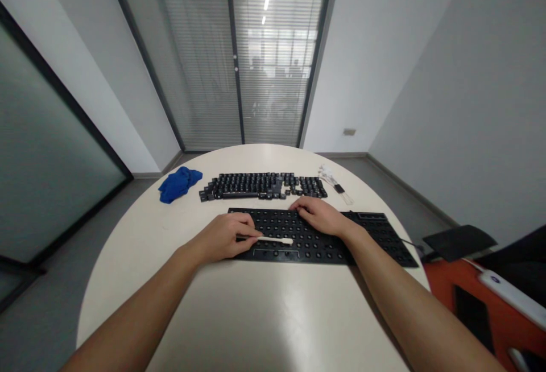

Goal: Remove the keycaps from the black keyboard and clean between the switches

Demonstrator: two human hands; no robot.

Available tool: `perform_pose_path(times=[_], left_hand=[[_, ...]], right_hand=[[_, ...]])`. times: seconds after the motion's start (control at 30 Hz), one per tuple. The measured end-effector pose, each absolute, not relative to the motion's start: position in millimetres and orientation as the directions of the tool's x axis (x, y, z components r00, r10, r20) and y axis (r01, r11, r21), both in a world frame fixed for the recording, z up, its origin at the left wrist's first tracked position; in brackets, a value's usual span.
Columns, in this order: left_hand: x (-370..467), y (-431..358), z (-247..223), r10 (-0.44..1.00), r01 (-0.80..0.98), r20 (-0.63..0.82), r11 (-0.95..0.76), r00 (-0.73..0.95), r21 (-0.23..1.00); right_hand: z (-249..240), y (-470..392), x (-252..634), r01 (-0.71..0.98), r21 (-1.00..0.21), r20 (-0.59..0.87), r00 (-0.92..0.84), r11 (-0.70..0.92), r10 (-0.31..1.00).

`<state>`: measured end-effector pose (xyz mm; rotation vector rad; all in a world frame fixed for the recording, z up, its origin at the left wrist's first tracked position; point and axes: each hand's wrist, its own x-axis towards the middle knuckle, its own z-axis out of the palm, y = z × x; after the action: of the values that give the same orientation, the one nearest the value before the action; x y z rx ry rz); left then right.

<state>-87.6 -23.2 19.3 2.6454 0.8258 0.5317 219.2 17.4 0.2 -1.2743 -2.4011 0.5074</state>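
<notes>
A black keyboard base (318, 242) without its keycaps lies across the white round table (239, 304). My left hand (230, 235) is closed on a thin white brush (275, 240), whose head points right over the left half of the base. My right hand (318, 214) rests on the base's upper edge near the middle, its fingers bent and pressed together; whether anything is under them is hidden. Behind the base, loose black keycaps (243, 184) are laid out in keyboard order, with some gaps on the right side.
A crumpled blue cloth (179, 183) lies at the table's back left. White wire tools with a black part (339, 188) are at the back right. Right of the table, an orange surface (447, 292) holds a white power strip (512, 295) and a dark phone-like object (473, 315).
</notes>
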Motion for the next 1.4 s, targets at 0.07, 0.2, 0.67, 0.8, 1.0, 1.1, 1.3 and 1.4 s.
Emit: perform_pose_path(times=[0.07, 0.2, 0.67, 0.8, 1.0, 1.1, 1.3, 1.4], left_hand=[[-91, -20, 18, 0.611, 0.489, 0.250, -0.769, 0.751, 0.412], [-98, -14, 16, 0.652, 0.536, 0.241, -0.741, 0.719, 0.404], [-108, -6, 13, 0.761, 0.655, 0.268, -0.646, 0.591, 0.391], [-110, -5, 13, 0.776, 0.667, 0.258, -0.628, 0.575, 0.402], [-110, -5, 13, 0.766, 0.641, 0.261, -0.638, 0.588, 0.426], [-109, -6, 12, 0.742, 0.608, 0.250, -0.659, 0.622, 0.442], [-109, -6, 10, 0.691, 0.540, 0.259, -0.702, 0.675, 0.464], [-108, -8, 12, 0.675, 0.530, 0.251, -0.715, 0.694, 0.456]], right_hand=[[1, 17, 219, 0.708, -0.475, 0.153, -0.518, 0.522, 0.842], [1, 17, 218, 0.707, -0.476, 0.156, -0.518, 0.523, 0.841], [0, 17, 218, 0.716, -0.471, 0.153, -0.508, 0.515, 0.847], [1, 16, 218, 0.713, -0.475, 0.154, -0.510, 0.516, 0.846], [2, 15, 217, 0.711, -0.481, 0.153, -0.508, 0.513, 0.847], [2, 15, 217, 0.712, -0.481, 0.152, -0.508, 0.512, 0.848], [1, 16, 218, 0.708, -0.478, 0.159, -0.513, 0.520, 0.844], [1, 16, 218, 0.711, -0.477, 0.157, -0.510, 0.517, 0.846]])
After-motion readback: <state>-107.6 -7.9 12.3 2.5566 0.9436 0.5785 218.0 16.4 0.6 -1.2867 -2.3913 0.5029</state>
